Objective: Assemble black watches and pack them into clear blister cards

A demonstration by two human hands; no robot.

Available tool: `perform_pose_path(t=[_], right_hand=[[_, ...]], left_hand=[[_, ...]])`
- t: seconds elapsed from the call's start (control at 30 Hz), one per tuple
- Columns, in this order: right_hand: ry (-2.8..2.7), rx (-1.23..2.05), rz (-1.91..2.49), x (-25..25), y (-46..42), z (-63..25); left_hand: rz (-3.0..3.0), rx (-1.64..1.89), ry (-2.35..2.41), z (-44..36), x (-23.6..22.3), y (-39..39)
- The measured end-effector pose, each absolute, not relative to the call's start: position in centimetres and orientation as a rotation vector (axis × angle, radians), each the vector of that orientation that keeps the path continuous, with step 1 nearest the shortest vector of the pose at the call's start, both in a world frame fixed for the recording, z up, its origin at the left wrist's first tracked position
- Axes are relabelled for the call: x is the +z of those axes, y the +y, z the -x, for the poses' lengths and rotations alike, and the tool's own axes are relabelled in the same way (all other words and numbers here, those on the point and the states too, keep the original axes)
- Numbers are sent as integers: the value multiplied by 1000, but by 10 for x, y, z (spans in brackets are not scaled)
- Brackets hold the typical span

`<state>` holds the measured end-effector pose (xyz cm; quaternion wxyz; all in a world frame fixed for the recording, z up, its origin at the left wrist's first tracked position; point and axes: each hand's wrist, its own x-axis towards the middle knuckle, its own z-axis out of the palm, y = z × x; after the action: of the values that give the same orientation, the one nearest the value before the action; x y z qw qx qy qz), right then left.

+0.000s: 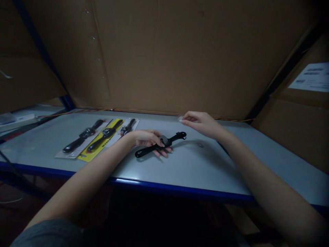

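Note:
My left hand [147, 139] sits over a black adjustable wrench [160, 145] on the shelf top, with its fingers curled around the wrench's neck and its handle pointing toward me. My right hand [202, 124] is raised at the far side of the shelf, a little beyond the wrench's jaw end. Its fingertips pinch a small clear plastic piece [180, 119]. To the left lie several carded black wrenches in clear packs, on a white card [82, 139], a yellow card [101, 141] and another white card [127, 127].
The grey shelf top [203, 164] has a blue front edge [159, 187]. Cardboard panels [164, 58] stand behind and beside it, with a printed paper label [311, 78] at right. A thin wire [77, 112] runs along the back. White packages [15, 119] lie at far left.

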<state>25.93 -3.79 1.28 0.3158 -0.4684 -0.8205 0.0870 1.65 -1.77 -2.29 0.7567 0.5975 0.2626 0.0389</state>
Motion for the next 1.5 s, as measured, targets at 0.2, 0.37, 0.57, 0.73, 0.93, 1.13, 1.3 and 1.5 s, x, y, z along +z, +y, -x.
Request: perform_pose_path(t=[0.2, 0.37, 0.57, 0.73, 0.93, 1.13, 1.3, 1.5], right_hand=[[-2216, 317, 1744, 10, -22, -305], [-2384, 549, 1783, 1, -17, -301], [-2363, 263, 1743, -9, -18, -280], [-2339, 311, 1815, -12, -14, -286], [-2263, 175, 1645, -29, -10, -270], [-2222, 331, 1616, -41, -8, -260], [-2162, 406, 1628, -41, -10, -258], [-2192, 469, 1590, -36, -10, -264]], left_hand=[[-1303, 152, 570, -11, -28, -7], [-1281, 164, 575, -4, -32, 1], [-1290, 181, 691, -5, -26, -4], [-1281, 181, 695, -4, -26, -4], [-1263, 171, 680, -4, -25, -4], [-1189, 118, 644, -5, -27, 0], [-1174, 100, 631, -4, -30, 3], [-1169, 96, 623, -6, -28, -1]])
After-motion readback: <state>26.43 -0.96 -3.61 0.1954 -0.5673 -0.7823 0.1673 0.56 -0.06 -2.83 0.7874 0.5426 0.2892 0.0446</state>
